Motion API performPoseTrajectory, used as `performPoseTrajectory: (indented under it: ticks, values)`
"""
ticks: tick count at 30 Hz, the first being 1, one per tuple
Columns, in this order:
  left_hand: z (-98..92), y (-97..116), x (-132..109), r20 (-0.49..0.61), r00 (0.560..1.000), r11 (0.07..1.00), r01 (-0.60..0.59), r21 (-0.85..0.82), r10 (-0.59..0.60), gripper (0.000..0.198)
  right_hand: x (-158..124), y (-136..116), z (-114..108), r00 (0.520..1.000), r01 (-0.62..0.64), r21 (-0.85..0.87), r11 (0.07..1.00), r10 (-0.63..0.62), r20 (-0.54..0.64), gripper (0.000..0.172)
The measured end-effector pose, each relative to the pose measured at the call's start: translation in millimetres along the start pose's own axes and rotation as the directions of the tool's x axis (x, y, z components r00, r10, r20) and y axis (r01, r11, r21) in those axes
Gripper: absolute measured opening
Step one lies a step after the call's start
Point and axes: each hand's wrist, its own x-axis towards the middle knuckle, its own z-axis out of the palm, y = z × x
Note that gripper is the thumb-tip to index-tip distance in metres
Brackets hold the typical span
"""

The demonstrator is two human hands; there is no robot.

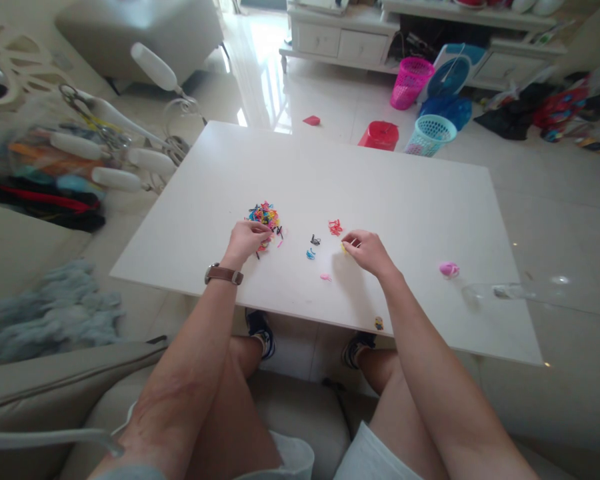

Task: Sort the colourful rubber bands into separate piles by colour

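Note:
A mixed pile of small coloured elastic bands (264, 213) lies left of centre on the white table (405, 190). At the pile's near edge is my left hand (247, 241), fingers pinched together; whatever is between them is hidden. My right hand (365, 249) is closed at the fingertips on a small yellow elastic band (344, 247), low over the table. Between my hands lie separate little groups: red bands (335, 227), black bands (315, 240), blue bands (311, 254) and pink bands (325, 277).
A small yellow and blue figure (379, 323) is at the table's near edge. Further right are a purple object (449, 269) and a clear container (500, 291) on its side. White lamp arms (130, 127) stand by the left edge. Baskets (430, 135) are on the floor beyond.

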Motion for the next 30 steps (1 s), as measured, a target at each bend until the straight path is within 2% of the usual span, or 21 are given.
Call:
performPoseTrajectory:
  ticks: [2,4,7,10,13,18,21,24,27,30]
  values:
    - [13.8,5,-7,0.120,0.993,0.981,0.015,-0.193,0.009,0.015,-1,-4,3,1.000,0.015,0.050,0.999,-0.015,0.015,0.010]
    - [30.4,12,-15,0.225,0.973,0.950,0.019,-0.311,0.054,0.018,-3,-10,9,0.998,0.045,0.139,0.989,-0.051,0.043,0.008]
    - [52.7,22,-28,0.365,0.925,0.928,0.038,-0.371,0.108,0.026,-6,-19,20,0.990,0.085,0.304,0.949,-0.115,0.081,0.013]
    - [66.2,28,-35,0.447,0.888,0.915,0.089,-0.393,0.106,0.031,-7,-26,29,0.986,0.099,0.437,0.894,-0.148,0.079,0.023]
    - [71.6,30,-37,0.469,0.877,0.912,0.103,-0.398,0.106,0.030,-7,-28,33,0.989,0.100,0.482,0.871,-0.138,0.046,0.023]
    - [71.4,29,-37,0.504,0.859,0.903,0.142,-0.405,0.091,0.030,-6,-27,33,0.994,0.101,0.459,0.883,-0.114,0.001,0.017]
    - [69.7,25,-34,0.460,0.884,0.914,0.117,-0.389,0.082,0.028,-5,-21,32,0.997,0.077,0.422,0.903,-0.075,-0.021,0.009]
    - [70.2,19,-30,0.401,0.911,0.945,0.048,-0.323,0.091,0.022,-6,-14,34,0.997,0.018,0.320,0.947,-0.042,0.067,0.008]
    - [72.8,16,-28,0.426,0.898,0.965,0.011,-0.263,0.106,0.018,-10,-10,38,0.974,0.003,0.183,0.983,-0.045,0.224,0.018]
    - [74.9,17,-29,0.462,0.881,0.974,0.005,-0.226,0.103,0.019,-15,-8,42,0.948,0.025,0.097,0.995,-0.054,0.313,0.023]
